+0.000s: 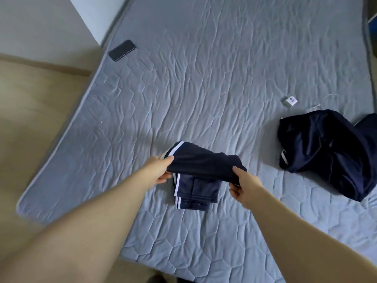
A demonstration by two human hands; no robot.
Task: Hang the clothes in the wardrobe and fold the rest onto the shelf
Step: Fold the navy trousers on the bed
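We are folding the dark pants (195, 180) on the bed (204, 78): our left hand (157, 170) and right hand (242, 186) each pinch an end of the top fold. Next, we think, we lay that fold down flat. Farther off, more dark clothes (326, 152) wait in a heap.

Both bare forearms reach forward from the lower corners and come closer to each other toward the hands. The left hand (160, 170) has its thumb on top and pinches the left edge of the navy garment (204, 164) between thumb and curled fingers. The right hand (243, 186) pinches the right edge in the same way, thumb above and fingers curled below.
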